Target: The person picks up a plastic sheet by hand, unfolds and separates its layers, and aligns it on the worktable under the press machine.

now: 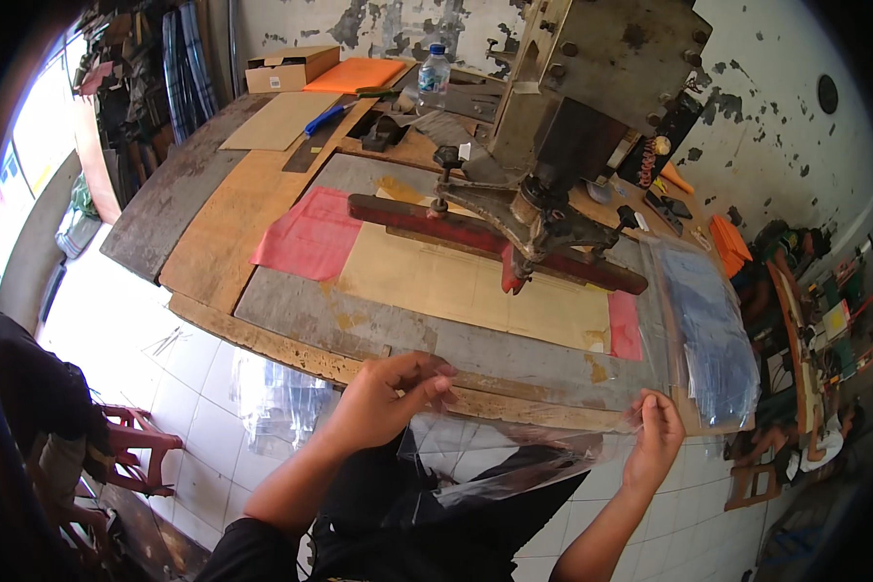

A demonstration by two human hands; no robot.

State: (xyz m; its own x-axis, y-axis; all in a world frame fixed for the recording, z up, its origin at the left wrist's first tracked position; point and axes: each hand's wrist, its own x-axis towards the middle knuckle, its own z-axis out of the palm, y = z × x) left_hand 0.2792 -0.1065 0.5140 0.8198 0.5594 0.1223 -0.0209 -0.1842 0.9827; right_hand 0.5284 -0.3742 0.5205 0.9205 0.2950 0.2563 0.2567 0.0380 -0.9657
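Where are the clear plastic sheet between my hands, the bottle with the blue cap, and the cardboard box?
Clear plastic sheet (509, 470): head view, middle of the sheet.
Bottle (434, 80): head view, body below the blue cap.
Cardboard box (283, 77): head view, side facing the camera.

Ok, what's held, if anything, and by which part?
Clear, flexible plastic sheet: right hand pinches its right end; left hand holds its left end, exact contact unclear.
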